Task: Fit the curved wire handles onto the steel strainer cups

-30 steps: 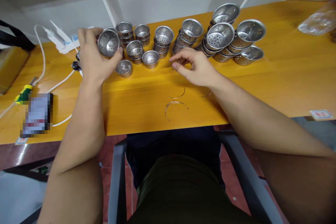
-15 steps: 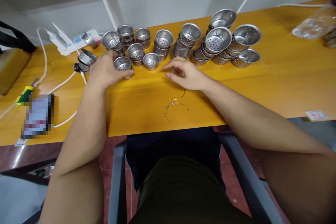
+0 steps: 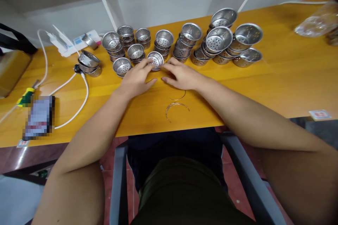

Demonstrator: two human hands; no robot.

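A small perforated steel cup (image 3: 155, 59) stands on the wooden table between my two hands, its opening tipped a little towards me. My left hand (image 3: 137, 79) lies at the cup's left side, fingers stretched towards its rim and thumb apart. From the right, my right hand (image 3: 183, 74) reaches the cup with its fingertips, the thumb spread below. Whether the fingertips press on the cup is hard to tell. Another perforated cup (image 3: 121, 66) sits just left of my left hand. Thin curved wires (image 3: 177, 104) lie on the table in front of my right hand.
Stacks of perforated cups line the back, with larger ones (image 3: 219, 40) at the right and a tilted stack (image 3: 89, 59) at the left. A white power strip (image 3: 71, 45), cables, a blurred-out phone-like object (image 3: 39, 117) and a clear plastic bag (image 3: 315, 23) also lie on the table (image 3: 280, 88).
My left hand has left the cup at the left and moved right to the middle cup. That middle cup has shifted slightly right and tipped. My right hand has barely moved.
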